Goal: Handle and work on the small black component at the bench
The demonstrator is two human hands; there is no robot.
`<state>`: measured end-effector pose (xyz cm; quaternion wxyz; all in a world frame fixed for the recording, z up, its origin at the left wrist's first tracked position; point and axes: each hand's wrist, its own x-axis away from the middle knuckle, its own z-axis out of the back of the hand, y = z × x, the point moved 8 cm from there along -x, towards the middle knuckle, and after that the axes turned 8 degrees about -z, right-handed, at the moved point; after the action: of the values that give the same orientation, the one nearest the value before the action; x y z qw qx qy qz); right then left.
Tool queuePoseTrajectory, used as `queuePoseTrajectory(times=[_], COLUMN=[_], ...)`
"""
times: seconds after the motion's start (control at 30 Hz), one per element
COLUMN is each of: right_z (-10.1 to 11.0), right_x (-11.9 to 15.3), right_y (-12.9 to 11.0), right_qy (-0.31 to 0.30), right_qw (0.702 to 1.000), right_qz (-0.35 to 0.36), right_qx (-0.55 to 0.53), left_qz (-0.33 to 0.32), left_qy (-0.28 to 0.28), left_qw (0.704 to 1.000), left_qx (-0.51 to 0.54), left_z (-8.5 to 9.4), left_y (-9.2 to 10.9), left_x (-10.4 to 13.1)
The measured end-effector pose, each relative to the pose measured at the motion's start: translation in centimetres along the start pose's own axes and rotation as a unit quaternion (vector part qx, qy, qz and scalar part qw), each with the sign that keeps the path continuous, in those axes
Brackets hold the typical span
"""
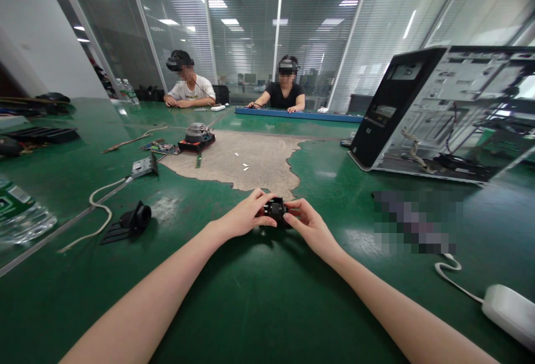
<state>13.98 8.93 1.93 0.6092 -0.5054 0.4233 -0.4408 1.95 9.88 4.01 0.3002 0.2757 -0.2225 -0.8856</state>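
Note:
Between my two hands is a small black plastic part [276, 210], boxy with notches; its exact kind I cannot make out. My left hand [251, 210] grips its left side, thumb below and fingers on top. From the right, my right hand [307, 220] pinches the other end between thumb and fingers. Fingers cover both ends of the part. It is held low over the green tabletop [267, 297], just in front of a bare beige patch [259, 158].
An opened black computer case [397, 107] stands at right, near a white power adapter [510, 311]. Leftward lie a black duct-like part [134, 222], a metal box with cable [144, 166], a heatsink fan [197, 135] and a water bottle [25, 213]. Two people [286, 93] sit across.

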Motion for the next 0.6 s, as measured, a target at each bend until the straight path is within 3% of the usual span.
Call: queuePoseTrajectory(times=[0.17,0.37,0.6], right_z=[-0.03,-0.33,-0.1], right_x=[-0.07,0.51,0.3], right_y=[0.38,-0.46,-0.27], right_qy=[-0.013,-0.025,-0.012], right_qw=[0.999,0.999,1.0], right_qz=[-0.009,0.042,0.012], right_qx=[0.036,0.023,0.013], left_qz=[-0.001,-0.001,-0.003], left_qy=[-0.001,-0.004,-0.002], left_qw=[1.0,1.0,1.0], left_qx=[-0.013,-0.026,-0.028], left_z=[0.03,0.0,0.04], left_y=[0.04,0.1,0.21], left_x=[0.03,0.11,0.08])
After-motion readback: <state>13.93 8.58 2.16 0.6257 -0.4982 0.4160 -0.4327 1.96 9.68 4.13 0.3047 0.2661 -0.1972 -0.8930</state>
